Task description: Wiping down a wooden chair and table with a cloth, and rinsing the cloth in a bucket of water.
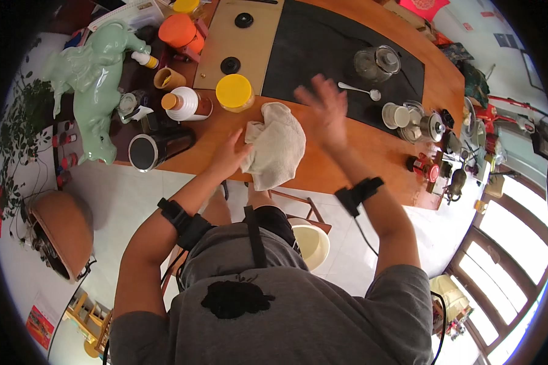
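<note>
A crumpled white cloth (pixel 278 146) lies on the wooden table (pixel 370 155) and hangs over its front edge. My left hand (pixel 230 155) is at the cloth's left side, its fingers touching or gripping the fabric; the fingertips are partly hidden. Raised right of the cloth, my right hand (pixel 325 114) is blurred, fingers spread, holding nothing. A metal spoon (pixel 360 91) lies beyond it on the black mat (pixel 315 50), near a glass pot (pixel 370 64) with a lid. Behind the cloth stands a jar with a yellow lid (pixel 234 91).
Left on the table are a black mug (pixel 144 153), a white bottle with an orange cap (pixel 187 104) and a green ceramic animal figure (pixel 100 82). At right stand stacked white cups (pixel 395 116), a glass teapot (pixel 424 127) and a red-labelled jar (pixel 424 169). A white bucket (pixel 313 246) is below.
</note>
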Motion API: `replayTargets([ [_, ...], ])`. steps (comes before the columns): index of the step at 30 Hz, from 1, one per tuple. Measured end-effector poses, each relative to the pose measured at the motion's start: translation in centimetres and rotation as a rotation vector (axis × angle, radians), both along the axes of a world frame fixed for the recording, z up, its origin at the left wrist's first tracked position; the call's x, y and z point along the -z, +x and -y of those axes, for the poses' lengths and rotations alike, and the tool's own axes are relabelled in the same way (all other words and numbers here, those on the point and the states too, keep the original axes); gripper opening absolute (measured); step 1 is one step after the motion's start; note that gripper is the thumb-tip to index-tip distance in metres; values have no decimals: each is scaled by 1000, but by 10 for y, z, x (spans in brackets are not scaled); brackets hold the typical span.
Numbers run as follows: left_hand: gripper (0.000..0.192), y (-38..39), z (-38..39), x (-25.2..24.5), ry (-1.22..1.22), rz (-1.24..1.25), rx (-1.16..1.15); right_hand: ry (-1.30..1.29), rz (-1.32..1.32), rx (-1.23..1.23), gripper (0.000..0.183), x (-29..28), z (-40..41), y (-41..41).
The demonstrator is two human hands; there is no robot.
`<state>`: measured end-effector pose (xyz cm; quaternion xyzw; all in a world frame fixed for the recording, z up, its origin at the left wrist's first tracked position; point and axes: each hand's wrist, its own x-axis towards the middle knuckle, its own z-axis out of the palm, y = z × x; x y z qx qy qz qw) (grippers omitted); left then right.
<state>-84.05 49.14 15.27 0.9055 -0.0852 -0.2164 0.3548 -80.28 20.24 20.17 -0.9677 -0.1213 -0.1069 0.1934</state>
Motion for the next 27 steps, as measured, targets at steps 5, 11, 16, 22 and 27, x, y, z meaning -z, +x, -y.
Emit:
replayTargets([
  [5,52,-5,-40,-16,-180,-475,-20,-104,-425,-51,68,19,-81,-77],
  [11,39,-17,-82,-23,-187,-533,33,-220,-374,-35,66,49,-89,-100],
  [16,38,-14,-112,-29,-162,-532,59,-471,-294,455,53,68,14,-172],
  [22,39,-31,-142,-17,-230,-520,14,-346,-450,832,42,42,55,-195],
  [27,39,-35,-136,-40,-200,-580,3,-295,-216,823,25,51,9,-162],
])
